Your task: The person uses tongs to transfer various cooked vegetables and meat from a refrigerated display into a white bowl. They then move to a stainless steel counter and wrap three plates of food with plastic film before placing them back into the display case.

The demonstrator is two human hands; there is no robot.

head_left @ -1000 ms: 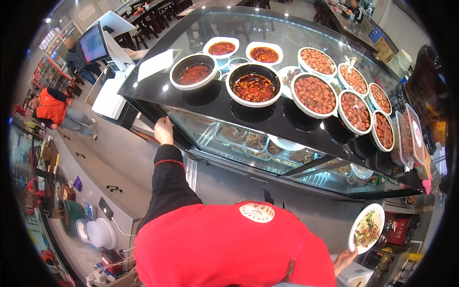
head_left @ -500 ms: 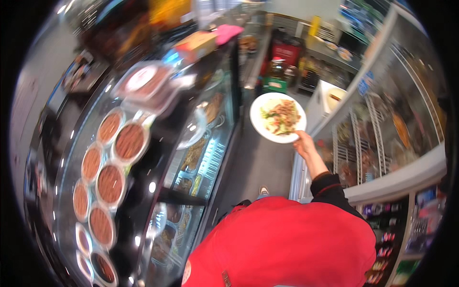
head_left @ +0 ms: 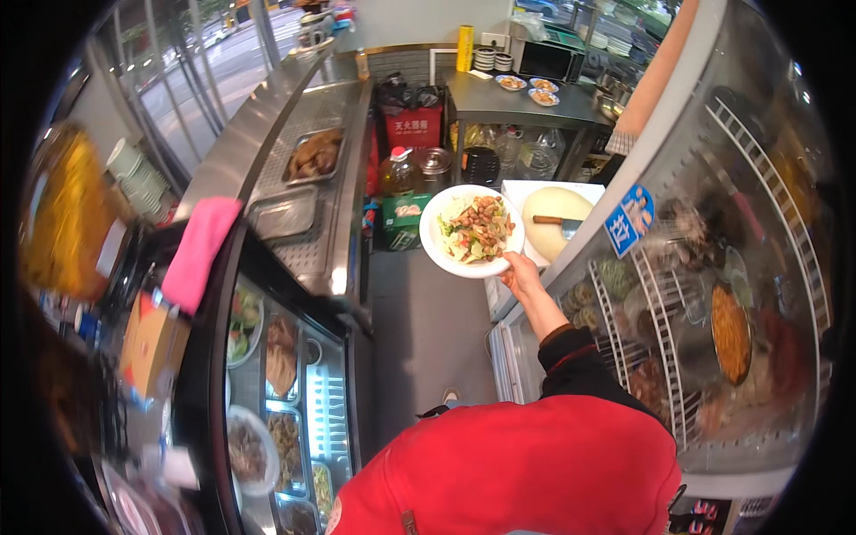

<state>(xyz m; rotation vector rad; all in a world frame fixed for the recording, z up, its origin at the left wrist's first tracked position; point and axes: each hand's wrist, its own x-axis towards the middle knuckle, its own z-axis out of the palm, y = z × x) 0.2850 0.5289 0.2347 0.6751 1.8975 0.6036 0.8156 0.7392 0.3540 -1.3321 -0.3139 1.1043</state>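
My right hand (head_left: pixel 522 274) grips the near right rim of a white plate (head_left: pixel 432 235), thumb on the edge. Chopped food (head_left: pixel 482 225) with brown chunks and pale green pieces lies on the plate. It is held out over the aisle, roughly level. To its right is a round pale chopping board (head_left: pixel 538 207) bearing a knife (head_left: pixel 553 219) with a wooden handle, close to the plate but below it. Out of sight is my left hand.
A glass fridge door (head_left: pixel 615 254) rises on the right; a lit food case (head_left: pixel 325 428) stands left. Farther off are a steel counter (head_left: pixel 267 147) with a tray of meat (head_left: pixel 314 153), a red box (head_left: pixel 414 128), and a table with small plates (head_left: pixel 544 96). Another person's forearm (head_left: pixel 662 78) shows upper right.
The view has moved forward along the aisle and turned left. The tubs on the case have left the picture. The plate stays in my right hand, now beside the chopping board.
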